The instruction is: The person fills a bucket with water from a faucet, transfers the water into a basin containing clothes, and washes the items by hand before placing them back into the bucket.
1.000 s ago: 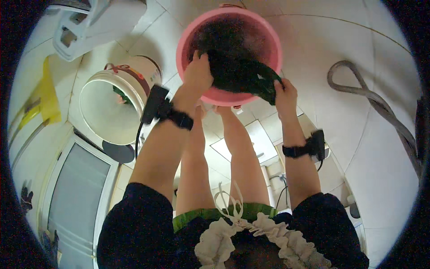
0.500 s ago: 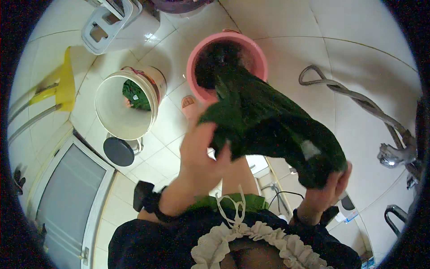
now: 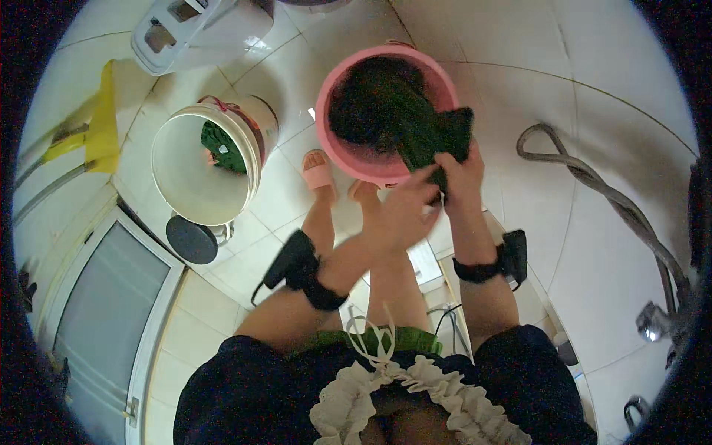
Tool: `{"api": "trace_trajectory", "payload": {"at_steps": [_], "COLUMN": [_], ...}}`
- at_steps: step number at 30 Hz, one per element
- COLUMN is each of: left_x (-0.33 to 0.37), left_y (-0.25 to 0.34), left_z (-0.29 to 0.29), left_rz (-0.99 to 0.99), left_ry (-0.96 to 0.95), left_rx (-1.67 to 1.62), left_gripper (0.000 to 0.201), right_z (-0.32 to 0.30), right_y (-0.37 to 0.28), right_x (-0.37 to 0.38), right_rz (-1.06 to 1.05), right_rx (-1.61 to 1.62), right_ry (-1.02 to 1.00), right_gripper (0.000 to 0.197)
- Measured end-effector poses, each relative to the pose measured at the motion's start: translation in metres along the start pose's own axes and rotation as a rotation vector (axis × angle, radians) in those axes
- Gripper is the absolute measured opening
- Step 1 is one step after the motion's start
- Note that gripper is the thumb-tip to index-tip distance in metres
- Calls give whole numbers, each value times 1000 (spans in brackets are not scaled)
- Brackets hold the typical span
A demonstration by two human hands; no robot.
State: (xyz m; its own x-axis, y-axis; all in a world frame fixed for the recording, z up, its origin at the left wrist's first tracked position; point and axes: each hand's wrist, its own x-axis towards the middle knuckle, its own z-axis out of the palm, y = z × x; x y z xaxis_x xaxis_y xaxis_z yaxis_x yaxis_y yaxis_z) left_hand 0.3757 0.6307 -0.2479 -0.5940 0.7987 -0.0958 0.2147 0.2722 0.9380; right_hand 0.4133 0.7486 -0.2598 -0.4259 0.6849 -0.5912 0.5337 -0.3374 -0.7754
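A wet, dark green garment (image 3: 419, 130) hangs from my hands into a pink bucket (image 3: 323, 137), its far part bunched inside and its near end lifted over the right side of the rim. My right hand (image 3: 463, 174) is closed on that near end, thumb across the cloth. Close beside it, my left hand (image 3: 404, 211) reaches to the garment's lower edge; its fingers are smeared by motion, so their grip is unclear. Dark contents fill much of the bucket, and where cloth ends and water begins cannot be made out.
Left of the pink bucket, a white bucket (image 3: 178, 189) leans with green cloth (image 3: 224, 148) inside. A round dark stool top (image 3: 194, 239) is beside it. Twisted grey hose (image 3: 593, 178) runs along the right wall. At far left are a yellow object (image 3: 104, 126) and a framed door (image 3: 104, 311).
The garment has been lowered from its spread-out hold near my body toward the pink bucket. My hands have moved forward and closer together, the right one leftward.
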Motion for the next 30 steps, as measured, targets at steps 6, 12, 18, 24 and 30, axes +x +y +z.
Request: {"api": "trace_trajectory", "payload": {"at_steps": [6,12,18,24,30], "left_x": [39,63,93,84,109], "left_y": [-82,-158,-233,-298,-289], "left_z": [0,24,55,76,70], "left_rz": [-532,-244,-328,-122,-187], "left_ry": [-264,-79,-351,-444,-657], "left_rx": [24,539,776,876,867], "left_gripper": [18,42,76,63,58], "right_z": [35,19,39,43,29], "right_y": [94,137,174,228,246], "right_x": [75,115,123,145,162], "right_rz": [-294,-301,-200,-257,-190], "right_rx": [-544,-981,-1299,-1187,-1346], "right_ry": [88,-10,-200,43,-122], "right_gripper": [68,73,59,31,45]}}
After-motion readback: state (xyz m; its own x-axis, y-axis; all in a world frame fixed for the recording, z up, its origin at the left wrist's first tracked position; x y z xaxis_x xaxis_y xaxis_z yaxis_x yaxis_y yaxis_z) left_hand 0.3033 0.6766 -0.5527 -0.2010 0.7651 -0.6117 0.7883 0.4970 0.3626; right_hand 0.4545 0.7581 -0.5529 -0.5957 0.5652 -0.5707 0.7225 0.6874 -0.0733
